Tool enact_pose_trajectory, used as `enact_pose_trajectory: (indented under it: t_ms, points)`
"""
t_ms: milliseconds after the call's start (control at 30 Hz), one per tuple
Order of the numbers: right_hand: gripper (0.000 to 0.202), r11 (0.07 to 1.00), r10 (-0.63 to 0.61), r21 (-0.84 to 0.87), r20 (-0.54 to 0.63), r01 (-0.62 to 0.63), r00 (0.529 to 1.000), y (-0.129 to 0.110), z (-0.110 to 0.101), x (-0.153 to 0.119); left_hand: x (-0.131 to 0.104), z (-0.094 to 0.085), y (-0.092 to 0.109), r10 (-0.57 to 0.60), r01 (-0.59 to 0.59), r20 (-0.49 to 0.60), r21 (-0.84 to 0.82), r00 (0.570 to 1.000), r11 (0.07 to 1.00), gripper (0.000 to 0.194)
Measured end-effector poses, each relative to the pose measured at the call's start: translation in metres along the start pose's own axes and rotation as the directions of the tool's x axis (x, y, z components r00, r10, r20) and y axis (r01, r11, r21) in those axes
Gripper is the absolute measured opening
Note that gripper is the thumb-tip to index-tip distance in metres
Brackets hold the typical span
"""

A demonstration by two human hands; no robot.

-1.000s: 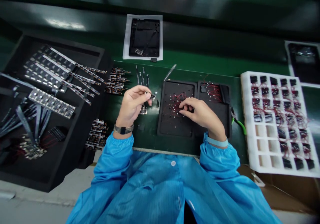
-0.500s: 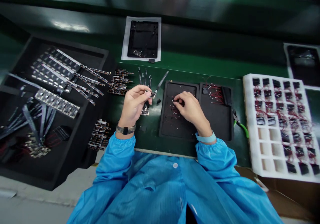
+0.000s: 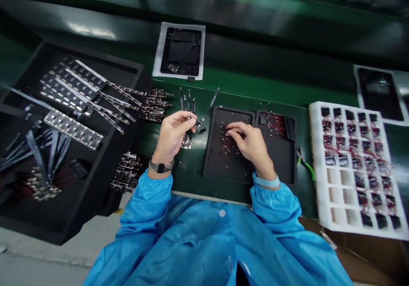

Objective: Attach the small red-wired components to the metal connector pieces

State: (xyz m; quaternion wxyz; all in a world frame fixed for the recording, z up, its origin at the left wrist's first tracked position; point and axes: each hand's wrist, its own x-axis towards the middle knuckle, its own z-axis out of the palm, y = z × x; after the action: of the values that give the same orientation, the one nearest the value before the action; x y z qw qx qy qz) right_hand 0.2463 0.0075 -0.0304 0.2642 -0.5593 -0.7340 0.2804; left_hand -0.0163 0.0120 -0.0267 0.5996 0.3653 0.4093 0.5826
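My left hand (image 3: 174, 134) pinches a small circuit board with a ribbon cable (image 3: 211, 102) rising from it to the upper right. Below its fingers a speckled board (image 3: 186, 141) lies on the green table, and a small black part (image 3: 203, 130) is beside it. Over the black foam tray (image 3: 220, 171), my right hand (image 3: 249, 143) has thumb and index finger close together above small red-wired parts (image 3: 223, 145). Whatever is between those fingertips, if anything, is too small to make out.
On the left stand black bins (image 3: 75, 196) with strips and boards. Green-handled cutters (image 3: 306, 167) lie right of the tray, beside a white foam tray (image 3: 335, 222) of wired black parts. A framed black panel (image 3: 182, 51) lies behind.
My right hand has shifted slightly right and its fingers are straighter. The left hand's pinched board and its ribbon cable have tilted slightly. The whole view has shifted a little.
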Motion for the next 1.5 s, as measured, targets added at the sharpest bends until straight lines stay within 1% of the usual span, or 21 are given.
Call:
enact_pose_trajectory:
  t_ms: [67,167,300,400,533,667,733,800,867,967,1067,1167,1233,1500]
  points:
    - [0.015,1.000,0.011,0.022,0.004,-0.011,1.000,0.001,-0.001,-0.001,0.000,0.001,0.000,0.000,0.000,0.002,-0.001,1.000,1.000,0.017]
    - [0.013,0.995,0.025,0.094,0.006,-0.025,1.000,0.000,-0.003,-0.003,-0.002,0.003,0.001,0.008,-0.008,0.027,0.008,1.000,1.000,0.012]
    - [0.011,0.976,0.050,0.213,0.014,-0.051,0.999,-0.010,-0.007,-0.006,-0.005,0.007,0.003,0.012,-0.017,0.077,0.059,0.997,0.998,0.010]
    - [0.009,0.960,0.051,0.276,0.025,-0.056,0.998,-0.019,-0.009,-0.007,-0.006,0.008,0.003,-0.015,0.008,0.088,0.077,0.996,0.997,0.015]
    - [0.013,0.937,0.073,0.339,0.045,-0.084,0.996,-0.029,-0.011,-0.011,-0.005,0.007,-0.001,-0.033,0.025,0.076,0.099,0.997,0.995,0.019]
    - [0.015,0.932,0.079,0.349,0.066,-0.098,0.995,-0.036,-0.014,-0.015,-0.006,0.008,0.000,-0.082,0.067,0.094,0.149,0.992,0.987,0.034]
    - [0.014,0.934,0.064,0.346,0.066,-0.083,0.996,-0.037,-0.015,-0.016,-0.007,0.010,0.001,-0.107,0.084,0.119,0.185,0.987,0.979,0.035]
    - [0.015,0.935,0.047,0.347,0.073,-0.069,0.996,-0.037,-0.016,-0.017,-0.008,0.011,0.002,-0.105,0.063,0.149,0.262,0.983,0.963,0.027]
    - [0.017,0.936,0.037,0.345,0.081,-0.063,0.996,-0.037,-0.016,-0.017,-0.009,0.013,0.002,-0.084,0.007,0.194,0.367,0.977,0.930,0.020]
    - [0.020,0.935,0.039,0.345,0.113,-0.076,0.993,-0.035,-0.014,-0.016,-0.011,0.016,0.001,-0.076,-0.073,0.289,0.472,0.954,0.878,0.018]
    - [0.023,0.927,0.058,0.356,0.175,-0.118,0.983,-0.035,-0.010,-0.016,-0.012,0.019,-0.001,-0.096,-0.087,0.330,0.497,0.939,0.864,0.019]
    - [0.024,0.918,0.072,0.365,0.227,-0.153,0.971,-0.036,-0.007,-0.017,-0.013,0.021,-0.002,-0.106,-0.097,0.352,0.513,0.930,0.853,0.015]
    - [0.024,0.914,0.070,0.370,0.253,-0.163,0.965,-0.036,-0.005,-0.017,-0.013,0.021,-0.003,-0.116,-0.115,0.376,0.538,0.919,0.835,0.012]
    - [0.021,0.917,0.064,0.347,0.364,-0.199,0.929,-0.029,-0.004,-0.015,-0.014,0.021,0.002,-0.148,-0.178,0.440,0.617,0.886,0.767,0.010]
